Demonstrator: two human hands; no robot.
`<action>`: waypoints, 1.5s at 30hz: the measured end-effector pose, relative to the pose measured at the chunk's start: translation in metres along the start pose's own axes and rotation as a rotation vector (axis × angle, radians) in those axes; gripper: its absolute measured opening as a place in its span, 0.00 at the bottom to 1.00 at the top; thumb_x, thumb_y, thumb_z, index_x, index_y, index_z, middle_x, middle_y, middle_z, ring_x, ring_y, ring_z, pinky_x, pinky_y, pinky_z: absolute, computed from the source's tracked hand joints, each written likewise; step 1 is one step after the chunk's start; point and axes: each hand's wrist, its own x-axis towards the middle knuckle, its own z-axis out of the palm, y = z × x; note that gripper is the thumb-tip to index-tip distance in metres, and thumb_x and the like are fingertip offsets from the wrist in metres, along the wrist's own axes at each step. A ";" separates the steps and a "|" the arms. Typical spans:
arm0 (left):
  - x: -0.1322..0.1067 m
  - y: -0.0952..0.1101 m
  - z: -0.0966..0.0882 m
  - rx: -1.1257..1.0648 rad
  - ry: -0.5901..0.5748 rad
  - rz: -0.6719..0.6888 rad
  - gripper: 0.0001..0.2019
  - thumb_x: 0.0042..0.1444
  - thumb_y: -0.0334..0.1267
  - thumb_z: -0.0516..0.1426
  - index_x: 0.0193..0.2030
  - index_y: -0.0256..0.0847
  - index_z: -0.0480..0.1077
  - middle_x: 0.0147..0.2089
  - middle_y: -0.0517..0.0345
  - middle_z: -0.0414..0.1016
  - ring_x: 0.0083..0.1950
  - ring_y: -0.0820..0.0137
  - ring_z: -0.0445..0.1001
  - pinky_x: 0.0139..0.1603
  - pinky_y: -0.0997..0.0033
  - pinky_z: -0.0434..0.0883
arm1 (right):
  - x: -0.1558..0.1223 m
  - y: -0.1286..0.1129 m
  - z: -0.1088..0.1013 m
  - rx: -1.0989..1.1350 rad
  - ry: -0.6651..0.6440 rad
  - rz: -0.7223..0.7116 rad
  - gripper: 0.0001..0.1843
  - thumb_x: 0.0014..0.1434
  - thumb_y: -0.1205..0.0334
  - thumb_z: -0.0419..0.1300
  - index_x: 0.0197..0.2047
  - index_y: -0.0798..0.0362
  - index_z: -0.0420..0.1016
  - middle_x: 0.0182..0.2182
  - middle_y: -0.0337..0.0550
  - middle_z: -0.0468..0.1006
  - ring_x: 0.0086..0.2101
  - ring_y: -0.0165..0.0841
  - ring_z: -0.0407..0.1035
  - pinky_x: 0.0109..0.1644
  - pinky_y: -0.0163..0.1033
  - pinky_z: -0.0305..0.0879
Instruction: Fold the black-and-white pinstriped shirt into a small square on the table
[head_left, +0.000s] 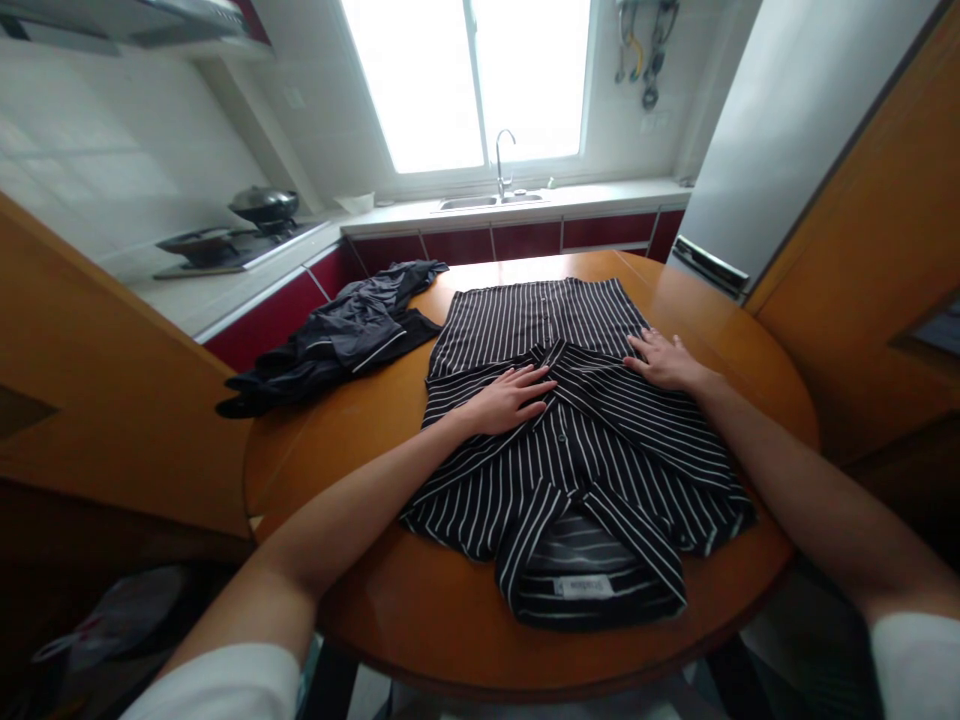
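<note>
A black shirt with white stripes [570, 450] lies spread on a round wooden table [420, 600], its collar toward me and its sleeves folded across the front. My left hand [510, 398] rests flat on the shirt's middle, fingers stretched out. Flat as well, my right hand [664, 360] lies on the folded sleeve near the shirt's right side. Neither hand holds anything.
A crumpled dark garment [345, 335] lies at the table's far left edge. Behind are a counter with a sink and tap [502, 170], a stove with a pan [262, 205], a refrigerator [772, 140] and wooden panels on both sides.
</note>
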 end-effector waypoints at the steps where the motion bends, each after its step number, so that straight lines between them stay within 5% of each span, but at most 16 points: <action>1: 0.000 0.001 0.000 -0.001 -0.002 -0.001 0.29 0.73 0.58 0.43 0.76 0.56 0.54 0.80 0.61 0.42 0.80 0.58 0.42 0.78 0.50 0.41 | -0.003 -0.005 -0.002 0.003 0.028 -0.026 0.41 0.70 0.38 0.42 0.77 0.53 0.49 0.76 0.54 0.43 0.74 0.46 0.35 0.75 0.63 0.31; 4: 0.000 0.002 -0.002 0.002 -0.014 -0.005 0.28 0.73 0.57 0.43 0.76 0.55 0.54 0.80 0.60 0.43 0.80 0.57 0.42 0.78 0.50 0.41 | -0.019 -0.025 -0.008 0.094 0.002 -0.202 0.42 0.69 0.36 0.43 0.78 0.49 0.47 0.76 0.49 0.40 0.74 0.45 0.32 0.75 0.59 0.32; 9: 0.000 0.004 -0.003 -0.004 -0.021 -0.009 0.28 0.73 0.56 0.44 0.76 0.54 0.53 0.80 0.60 0.42 0.80 0.57 0.40 0.78 0.49 0.40 | -0.042 -0.048 -0.011 0.184 -0.265 -0.450 0.45 0.66 0.31 0.47 0.78 0.41 0.42 0.77 0.41 0.37 0.74 0.45 0.30 0.75 0.58 0.34; 19: 0.000 0.005 -0.005 -0.005 -0.033 -0.009 0.28 0.74 0.55 0.44 0.76 0.53 0.54 0.80 0.58 0.42 0.80 0.57 0.41 0.78 0.50 0.40 | -0.015 0.001 -0.002 0.098 -0.175 -0.108 0.44 0.68 0.35 0.43 0.78 0.53 0.47 0.76 0.54 0.40 0.73 0.49 0.35 0.75 0.63 0.35; 26: 0.000 0.003 -0.003 -0.004 -0.023 -0.002 0.28 0.74 0.55 0.43 0.76 0.53 0.53 0.80 0.58 0.42 0.80 0.57 0.40 0.78 0.49 0.40 | -0.017 -0.017 -0.010 0.263 0.156 -0.296 0.40 0.70 0.37 0.42 0.77 0.50 0.52 0.76 0.50 0.43 0.74 0.46 0.35 0.75 0.58 0.37; 30: 0.000 0.003 -0.002 0.004 -0.022 -0.004 0.28 0.74 0.56 0.43 0.77 0.53 0.53 0.80 0.59 0.42 0.80 0.58 0.40 0.78 0.49 0.40 | -0.026 -0.032 -0.009 0.261 0.019 -0.401 0.42 0.69 0.35 0.44 0.77 0.48 0.49 0.76 0.48 0.40 0.74 0.44 0.33 0.76 0.56 0.37; 34: 0.001 0.004 -0.003 0.010 -0.027 -0.014 0.28 0.74 0.55 0.44 0.76 0.53 0.54 0.80 0.58 0.42 0.80 0.57 0.41 0.78 0.49 0.41 | -0.026 -0.032 -0.001 0.175 -0.141 -0.318 0.43 0.68 0.33 0.43 0.78 0.46 0.46 0.76 0.46 0.39 0.74 0.45 0.31 0.75 0.59 0.33; 40: 0.001 0.007 -0.007 0.001 -0.030 -0.021 0.28 0.74 0.54 0.45 0.76 0.51 0.55 0.80 0.57 0.43 0.80 0.57 0.42 0.78 0.51 0.41 | -0.013 -0.011 0.004 0.110 -0.125 -0.122 0.44 0.68 0.34 0.37 0.78 0.49 0.45 0.76 0.47 0.40 0.74 0.46 0.31 0.75 0.60 0.32; 45: 0.001 0.008 -0.007 0.006 -0.037 -0.021 0.28 0.74 0.54 0.44 0.76 0.52 0.54 0.80 0.58 0.43 0.80 0.58 0.41 0.78 0.51 0.41 | -0.007 -0.002 0.010 0.115 -0.077 -0.099 0.43 0.68 0.35 0.37 0.78 0.49 0.45 0.76 0.48 0.41 0.74 0.46 0.33 0.75 0.61 0.34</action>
